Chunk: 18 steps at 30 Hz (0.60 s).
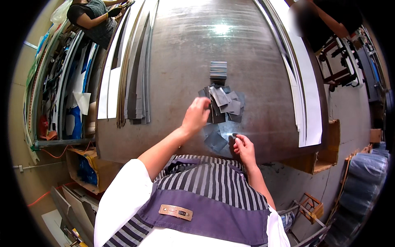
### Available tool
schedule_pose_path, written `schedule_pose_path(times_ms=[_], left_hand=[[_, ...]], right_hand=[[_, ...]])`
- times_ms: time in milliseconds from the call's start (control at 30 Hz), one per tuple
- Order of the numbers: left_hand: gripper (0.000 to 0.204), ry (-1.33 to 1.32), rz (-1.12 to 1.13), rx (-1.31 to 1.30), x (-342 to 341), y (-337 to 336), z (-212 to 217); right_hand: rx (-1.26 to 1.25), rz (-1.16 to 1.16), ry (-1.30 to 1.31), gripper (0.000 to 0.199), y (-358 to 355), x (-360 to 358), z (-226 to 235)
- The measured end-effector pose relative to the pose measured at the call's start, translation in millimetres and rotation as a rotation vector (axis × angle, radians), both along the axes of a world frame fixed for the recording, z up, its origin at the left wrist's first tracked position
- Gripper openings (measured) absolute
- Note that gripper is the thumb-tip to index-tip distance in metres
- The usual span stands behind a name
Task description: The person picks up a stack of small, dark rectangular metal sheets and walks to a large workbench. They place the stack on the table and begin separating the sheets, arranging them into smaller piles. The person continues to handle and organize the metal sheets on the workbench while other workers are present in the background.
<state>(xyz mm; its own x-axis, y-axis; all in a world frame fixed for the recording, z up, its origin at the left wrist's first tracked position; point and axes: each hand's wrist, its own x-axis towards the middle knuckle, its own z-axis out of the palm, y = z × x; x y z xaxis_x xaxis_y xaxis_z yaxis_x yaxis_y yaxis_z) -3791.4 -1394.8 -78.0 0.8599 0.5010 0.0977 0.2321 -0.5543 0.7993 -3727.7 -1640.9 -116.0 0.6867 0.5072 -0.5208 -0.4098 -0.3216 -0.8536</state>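
Sorting, by our judgement, is the step in hand: from the head view we see the left hand (196, 115) reaching into a loose heap of small grey cut pieces (224, 103), fingers curled narrow on one at the heap's near edge, while the right hand (243, 147) pinches a single dark piece (235, 135) just above a few flat pieces (215, 139) near the table edge. A tidy stack (218, 69) stands just beyond the heap. Next, we judge, a clean one-piece pick is needed. The worn brown metal table (185, 49) carries long strips (133, 74) on the left and white sheets (306, 103) on the right; other people work at the far corners, amid workshop clutter.
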Motion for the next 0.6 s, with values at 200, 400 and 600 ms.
schedule_pose_path(times_ms=[200, 400, 600], left_hand=[[0.043, 0.312, -0.303, 0.198, -56.1, -45.5, -39.7], [0.049, 0.369, -0.327, 0.230, -52.1, -58.3, -61.8], [0.042, 0.272, -0.362, 0.248, -45.8, -61.1, -60.7]], right_hand=[[-0.092, 0.252, -0.452, 0.035, 4.4, -7.3, -21.2], [-0.205, 0.472, -0.693, 0.045, 12.5, -12.2, -27.7], [-0.186, 0.492, -0.681, 0.044, 13.0, -14.4, -28.3]])
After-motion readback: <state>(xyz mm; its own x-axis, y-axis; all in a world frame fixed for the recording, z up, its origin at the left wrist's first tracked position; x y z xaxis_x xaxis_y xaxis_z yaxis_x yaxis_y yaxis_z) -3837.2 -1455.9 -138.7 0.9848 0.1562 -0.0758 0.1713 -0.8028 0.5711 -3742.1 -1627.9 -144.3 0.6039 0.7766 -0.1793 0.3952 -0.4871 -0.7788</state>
